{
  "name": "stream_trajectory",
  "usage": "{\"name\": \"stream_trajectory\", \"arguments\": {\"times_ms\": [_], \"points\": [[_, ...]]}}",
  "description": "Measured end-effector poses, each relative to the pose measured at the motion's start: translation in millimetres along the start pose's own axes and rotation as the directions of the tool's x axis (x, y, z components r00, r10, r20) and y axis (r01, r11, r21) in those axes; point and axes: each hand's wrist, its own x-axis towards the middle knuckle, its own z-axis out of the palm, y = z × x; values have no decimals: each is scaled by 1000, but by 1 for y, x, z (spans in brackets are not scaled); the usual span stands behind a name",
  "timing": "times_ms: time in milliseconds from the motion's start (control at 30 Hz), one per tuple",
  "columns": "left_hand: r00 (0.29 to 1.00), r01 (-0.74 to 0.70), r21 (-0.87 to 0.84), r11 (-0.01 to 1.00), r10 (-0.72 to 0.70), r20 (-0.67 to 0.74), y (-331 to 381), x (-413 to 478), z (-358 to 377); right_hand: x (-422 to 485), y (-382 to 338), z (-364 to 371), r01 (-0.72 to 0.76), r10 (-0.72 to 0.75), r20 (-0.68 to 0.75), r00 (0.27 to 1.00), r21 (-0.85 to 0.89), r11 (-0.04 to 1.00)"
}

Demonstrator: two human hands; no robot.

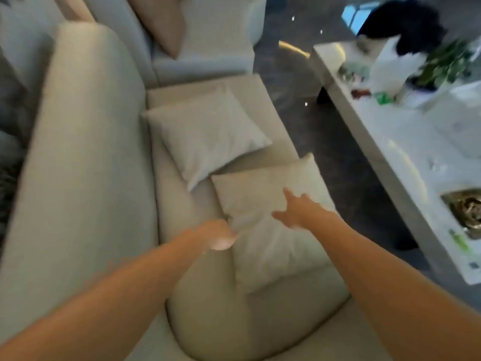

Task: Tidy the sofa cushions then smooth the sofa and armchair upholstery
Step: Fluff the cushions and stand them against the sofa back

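A beige sofa [86,152] fills the left and middle of the blurred head view. Two pale square cushions lie flat on its seat: a far cushion [205,134] and a near cushion [270,225]. My left hand [217,235] is at the near cushion's left edge with fingers curled on its rim. On the near cushion's top, my right hand [295,208] is spread flat, fingers apart. A larger rounded seat cushion [223,308] lies under the near cushion, close to me.
A pale armchair [208,58] with a tan cushion [161,22] stands beyond the sofa. A white coffee table [406,162] crowded with a plant, papers and a gold dish stands to the right. Dark floor [320,131] runs between sofa and table.
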Motion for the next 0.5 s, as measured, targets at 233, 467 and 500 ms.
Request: {"name": "stream_trajectory", "arguments": {"times_ms": [233,467,500], "points": [[967,6,-528,849,-139,-212,-10,137,79,88,78,133,-228,315,-196,929,370,901],[870,-173,-850,498,-327,-369,-1,151,109,86,85,122,-197,289,-218,932,366,910],[850,-195,-823,533,-327,-413,3,140,101,78,83,116,-196,296,-198,934,407,892]]}}
